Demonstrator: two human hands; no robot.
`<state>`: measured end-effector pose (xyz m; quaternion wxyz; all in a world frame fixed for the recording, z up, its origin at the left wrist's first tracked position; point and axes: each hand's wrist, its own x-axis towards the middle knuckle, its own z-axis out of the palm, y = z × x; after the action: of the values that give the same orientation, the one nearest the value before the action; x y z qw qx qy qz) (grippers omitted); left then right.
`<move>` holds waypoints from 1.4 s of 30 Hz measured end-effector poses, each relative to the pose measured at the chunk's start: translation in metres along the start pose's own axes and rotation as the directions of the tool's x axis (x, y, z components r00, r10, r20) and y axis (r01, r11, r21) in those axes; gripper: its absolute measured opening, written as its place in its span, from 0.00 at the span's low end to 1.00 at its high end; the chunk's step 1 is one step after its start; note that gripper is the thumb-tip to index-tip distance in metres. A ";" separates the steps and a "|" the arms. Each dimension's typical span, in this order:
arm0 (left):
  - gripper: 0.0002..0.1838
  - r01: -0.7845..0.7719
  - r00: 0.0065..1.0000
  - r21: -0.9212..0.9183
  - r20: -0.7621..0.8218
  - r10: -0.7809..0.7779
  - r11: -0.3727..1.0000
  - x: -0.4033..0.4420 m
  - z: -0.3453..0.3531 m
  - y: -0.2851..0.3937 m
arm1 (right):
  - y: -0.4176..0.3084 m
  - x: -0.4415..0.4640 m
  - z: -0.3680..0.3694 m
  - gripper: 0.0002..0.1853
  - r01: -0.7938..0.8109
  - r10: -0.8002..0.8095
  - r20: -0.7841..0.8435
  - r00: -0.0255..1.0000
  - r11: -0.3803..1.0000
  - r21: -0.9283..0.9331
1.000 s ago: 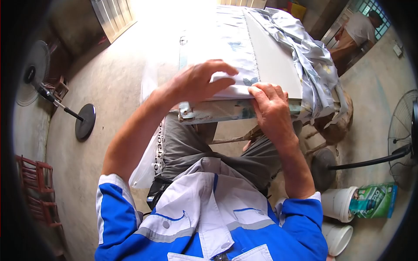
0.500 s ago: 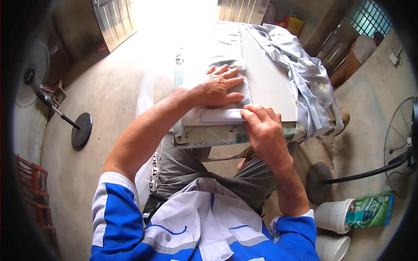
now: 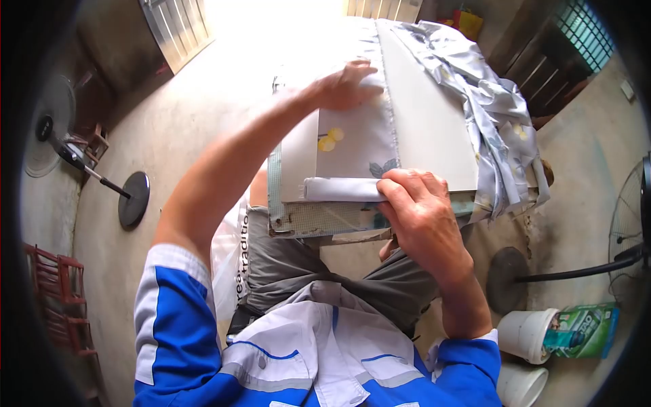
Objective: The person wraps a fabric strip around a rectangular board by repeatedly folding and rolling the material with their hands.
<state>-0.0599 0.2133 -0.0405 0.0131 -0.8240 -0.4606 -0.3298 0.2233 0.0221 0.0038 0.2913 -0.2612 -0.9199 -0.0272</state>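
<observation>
A pale grey cloth (image 3: 356, 146) printed with yellow fruit-like shapes and dark leaves lies flat on a white board (image 3: 434, 129). Along the board's near edge runs a folded strip of this cloth (image 3: 342, 189). My right hand (image 3: 424, 207) grips the strip's right end between thumb and fingers. Farther up, my left hand (image 3: 347, 87) hovers over or lightly touches the cloth, slightly blurred, its fingers apart from the thumb and nothing seen between them. More of the printed cloth (image 3: 498, 122) hangs bunched over the right side.
The board rests on a worn table (image 3: 319, 220) at my knees. Standing fans are at left (image 3: 132, 199) and right (image 3: 508, 278). White buckets (image 3: 522, 336) and a green package (image 3: 583, 330) sit at lower right. Red chairs (image 3: 61, 278) stand at left.
My left hand has lifted from its flat press near the fold and moved away up the cloth, uncovering the print. My right hand stays at the strip's end.
</observation>
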 end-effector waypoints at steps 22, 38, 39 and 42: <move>0.40 0.148 0.974 0.498 0.075 -0.212 0.854 0.033 -0.029 -0.057 | 0.039 0.043 0.031 0.12 0.020 -0.018 -0.036 0.999 0.998 0.052; 0.15 -0.040 0.999 -0.042 -0.004 0.040 0.998 -0.133 -0.096 0.133 | 0.026 0.025 0.022 0.10 0.014 -0.014 -0.042 0.999 1.000 0.003; 0.14 -0.047 0.999 -0.057 -0.017 0.047 0.997 -0.135 -0.095 0.134 | 0.024 0.022 0.019 0.10 0.014 -0.014 -0.036 0.999 1.000 -0.003; 0.13 -0.070 0.997 -0.083 -0.044 0.067 0.994 -0.137 -0.092 0.136 | 0.020 0.016 0.014 0.10 0.015 -0.015 -0.034 0.999 1.000 -0.001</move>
<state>-0.0530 0.0021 -0.0067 -0.0009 -0.8322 -0.4174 -0.3651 0.2153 0.0495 -0.0009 0.3067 -0.2539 -0.9167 -0.0342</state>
